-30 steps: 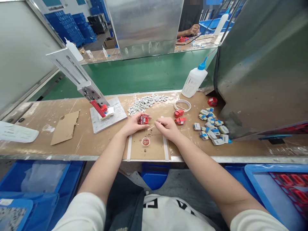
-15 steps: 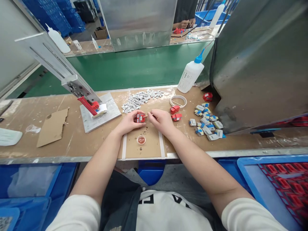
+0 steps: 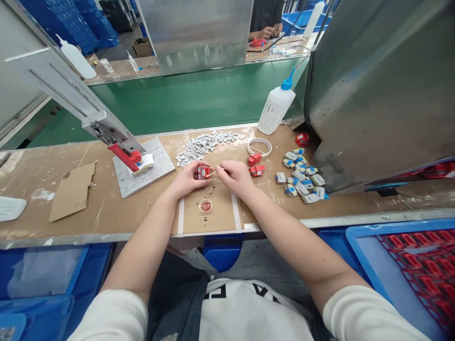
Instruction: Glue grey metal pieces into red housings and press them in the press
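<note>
A brown, scuffed tabletop (image 3: 106,208) runs across in front of me, with a green belt behind it and sheet-metal panels beyond.

My left hand (image 3: 185,177) is closed in a pinch grip on a small red plastic block (image 3: 203,172), holding it just above the taped cardboard mat (image 3: 213,215) with its open side turned toward my other hand, I judge so the inside can be reached. My right hand (image 3: 236,175) is closed on a thin pale stick (image 3: 212,174), its tip touching the block's face.

Just below the grip, on the mat, sits a small round cap (image 3: 205,205) holding something reddish, close enough for dipping, it seems. Past my fingers lies a heap of small flat grey metal pieces (image 3: 202,144). To the right of the grip are two more red blocks (image 3: 256,164), a ring of white tape (image 3: 259,146), then a cluster of grey-and-blue boxy parts (image 3: 302,180) and a white squeeze bottle (image 3: 275,108) with a blue nozzle. To the left stands a metal press (image 3: 106,130) on a grey plate, and farther out a torn piece of cardboard (image 3: 73,191).
</note>
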Tool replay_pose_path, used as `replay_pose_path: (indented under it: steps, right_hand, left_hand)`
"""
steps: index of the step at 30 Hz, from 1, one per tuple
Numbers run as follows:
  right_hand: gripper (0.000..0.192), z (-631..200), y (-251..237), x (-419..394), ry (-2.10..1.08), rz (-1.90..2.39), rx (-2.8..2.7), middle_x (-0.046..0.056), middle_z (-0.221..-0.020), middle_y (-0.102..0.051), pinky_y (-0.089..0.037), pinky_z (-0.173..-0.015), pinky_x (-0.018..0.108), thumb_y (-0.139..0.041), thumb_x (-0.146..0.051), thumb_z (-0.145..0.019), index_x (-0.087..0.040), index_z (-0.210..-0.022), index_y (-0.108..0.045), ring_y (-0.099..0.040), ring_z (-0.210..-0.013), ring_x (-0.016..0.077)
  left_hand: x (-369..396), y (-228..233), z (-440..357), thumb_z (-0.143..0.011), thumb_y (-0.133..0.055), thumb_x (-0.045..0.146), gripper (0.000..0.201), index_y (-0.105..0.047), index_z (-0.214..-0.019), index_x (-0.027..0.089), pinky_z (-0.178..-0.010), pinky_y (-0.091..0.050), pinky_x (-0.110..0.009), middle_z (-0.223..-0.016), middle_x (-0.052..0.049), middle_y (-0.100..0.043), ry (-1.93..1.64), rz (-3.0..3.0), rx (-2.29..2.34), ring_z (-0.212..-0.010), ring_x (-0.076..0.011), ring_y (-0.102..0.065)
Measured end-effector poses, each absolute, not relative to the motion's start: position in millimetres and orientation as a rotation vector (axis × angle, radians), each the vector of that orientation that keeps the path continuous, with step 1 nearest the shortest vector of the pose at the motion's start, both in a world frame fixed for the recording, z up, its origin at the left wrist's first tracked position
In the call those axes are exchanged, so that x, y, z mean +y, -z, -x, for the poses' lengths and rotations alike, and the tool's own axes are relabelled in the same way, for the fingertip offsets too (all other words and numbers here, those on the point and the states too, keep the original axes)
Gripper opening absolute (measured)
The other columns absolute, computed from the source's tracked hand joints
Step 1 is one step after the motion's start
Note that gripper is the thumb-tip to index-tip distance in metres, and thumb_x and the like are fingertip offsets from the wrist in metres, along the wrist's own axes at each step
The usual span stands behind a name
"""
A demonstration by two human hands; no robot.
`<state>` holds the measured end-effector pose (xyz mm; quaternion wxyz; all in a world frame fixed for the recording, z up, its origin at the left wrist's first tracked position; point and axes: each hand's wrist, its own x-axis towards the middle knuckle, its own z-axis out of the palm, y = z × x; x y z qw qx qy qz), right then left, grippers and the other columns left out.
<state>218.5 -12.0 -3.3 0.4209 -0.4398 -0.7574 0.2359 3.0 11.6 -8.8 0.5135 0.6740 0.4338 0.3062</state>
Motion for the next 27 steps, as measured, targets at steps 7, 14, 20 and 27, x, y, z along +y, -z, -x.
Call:
replay_pose_path:
  steps: [7,14,20,27]
  right_hand:
    - [0.038,-217.4,-1.3,-35.7,-0.769,0.747,-2.43,-0.004,-0.056,-0.039,-0.022,-0.061,0.03,-0.052,-0.029,-0.095,-0.02,-0.061,-0.039,-0.031,-0.055,0.0108]
    - [0.046,-214.5,6.2,-24.0,-0.629,0.993,-1.915,-0.004,-0.057,-0.033,-0.025,-0.06,0.029,-0.045,-0.041,-0.102,-0.022,-0.063,-0.029,-0.033,-0.056,0.0114]
    - [0.048,-216.8,8.2,-19.8,-0.654,0.962,-1.879,-0.005,-0.057,-0.03,-0.025,-0.059,0.028,-0.045,-0.045,-0.101,-0.023,-0.062,-0.027,-0.03,-0.056,0.0112]
    - [0.04,-211.5,6.8,-31.5,-0.828,0.656,-2.374,-0.005,-0.055,-0.031,-0.025,-0.059,0.028,-0.049,-0.029,-0.093,-0.023,-0.06,-0.026,-0.031,-0.054,0.0102]
  left_hand:
    - [12.0,10.0,-0.5,-0.074,-0.093,0.034,0.06,-0.056,-0.118,0.018,-0.108,-0.054,-0.046,-0.13,-0.016,-0.073,-0.791,-1.523,0.95,-0.12,-0.0278,-0.071]
    - [10.6,10.9,0.4,-0.071,-0.094,0.039,0.062,-0.059,-0.118,0.018,-0.098,-0.059,-0.042,-0.116,-0.01,-0.075,-0.768,-1.568,0.971,-0.105,-0.0246,-0.074]
    - [9.3,10.9,-0.6,-0.071,-0.094,0.039,0.062,-0.06,-0.118,0.018,-0.095,-0.06,-0.041,-0.117,-0.011,-0.075,-0.768,-1.588,0.975,-0.102,-0.0241,-0.074]
    - [9.0,13.0,0.1,-0.074,-0.093,0.034,0.057,-0.06,-0.116,0.016,-0.102,-0.056,-0.044,-0.124,-0.016,-0.075,-0.81,-1.587,0.912,-0.11,-0.0255,-0.073]
